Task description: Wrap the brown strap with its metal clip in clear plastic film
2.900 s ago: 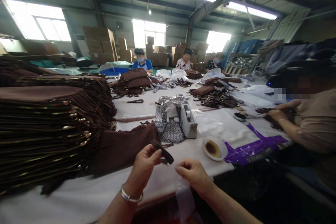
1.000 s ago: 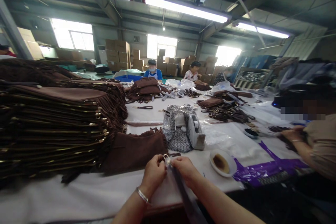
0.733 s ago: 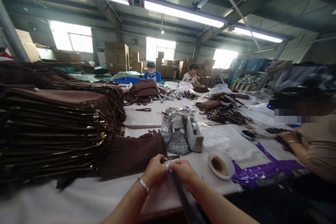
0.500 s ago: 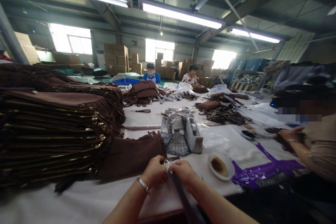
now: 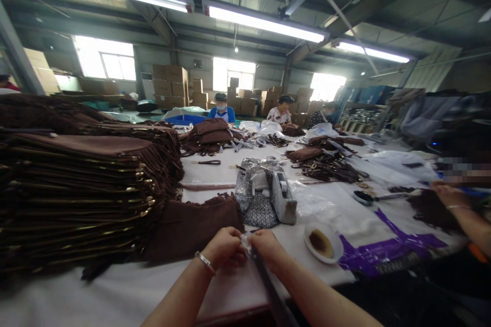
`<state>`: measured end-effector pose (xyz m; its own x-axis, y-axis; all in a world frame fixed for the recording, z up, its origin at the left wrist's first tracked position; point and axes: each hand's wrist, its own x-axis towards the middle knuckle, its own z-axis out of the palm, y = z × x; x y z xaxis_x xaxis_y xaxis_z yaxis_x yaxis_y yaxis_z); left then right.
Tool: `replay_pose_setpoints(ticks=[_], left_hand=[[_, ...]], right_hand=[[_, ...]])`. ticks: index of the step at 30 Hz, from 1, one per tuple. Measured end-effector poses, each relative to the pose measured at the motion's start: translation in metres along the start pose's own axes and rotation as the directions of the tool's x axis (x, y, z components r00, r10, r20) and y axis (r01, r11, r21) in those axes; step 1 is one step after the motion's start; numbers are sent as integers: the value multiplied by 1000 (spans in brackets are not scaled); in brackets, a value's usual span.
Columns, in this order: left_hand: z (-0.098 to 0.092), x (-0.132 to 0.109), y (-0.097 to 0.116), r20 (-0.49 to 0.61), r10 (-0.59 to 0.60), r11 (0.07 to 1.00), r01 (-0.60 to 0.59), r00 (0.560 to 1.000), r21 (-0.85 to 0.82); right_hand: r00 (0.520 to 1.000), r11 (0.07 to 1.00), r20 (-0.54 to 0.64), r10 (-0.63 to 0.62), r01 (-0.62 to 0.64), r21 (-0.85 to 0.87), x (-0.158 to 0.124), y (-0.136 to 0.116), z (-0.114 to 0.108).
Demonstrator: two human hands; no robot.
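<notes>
Strap (image 5: pixel 270 288) (pinched) between left hand (image 5: pixel 224 248), right hand (image 5: pixel 269 250)

A stack of bags (image 5: pixel 76 194) lies left of the tape dispenser (image 5: pixel 284 197), a dish (image 5: pixel 322 243) to its right.

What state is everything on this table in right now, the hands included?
left hand: closed, pinching the strap's top end
right hand: closed on the same end
strap: held up, running from the hands down towards the person
stack of brown fringed bags: piled flat, high
brown fringed bag: lying flat beside the stack
tape dispenser: upright
white dish: holds something brown
</notes>
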<state>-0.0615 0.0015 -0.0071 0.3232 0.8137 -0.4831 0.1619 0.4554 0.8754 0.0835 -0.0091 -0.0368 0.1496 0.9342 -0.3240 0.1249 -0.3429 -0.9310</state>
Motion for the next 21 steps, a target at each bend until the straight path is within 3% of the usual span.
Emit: replay_pose_setpoints(ticks=[4,9,12,16,21], left_hand=[[1,-6,-3,-23,16,1000,-16,1000,1],[8,3,-13,-190,109,990,-88,976,113],[8,12,-14,-286,251,945,-170,925,280],[3,14,-10,-333,459,825,-256,824,504],[2,2,-17,-342,567,736,-275,749,618]], right_hand=[[1000,999,-27,2,-3,-35,15,-7,8],[1000,999,12,13,-13,-41,21,-12,13],[999,999,35,25,-24,-28,18,-13,13],[992,997,105,70,-72,15,16,-16,11],[976,989,188,109,-127,82,17,-16,8]])
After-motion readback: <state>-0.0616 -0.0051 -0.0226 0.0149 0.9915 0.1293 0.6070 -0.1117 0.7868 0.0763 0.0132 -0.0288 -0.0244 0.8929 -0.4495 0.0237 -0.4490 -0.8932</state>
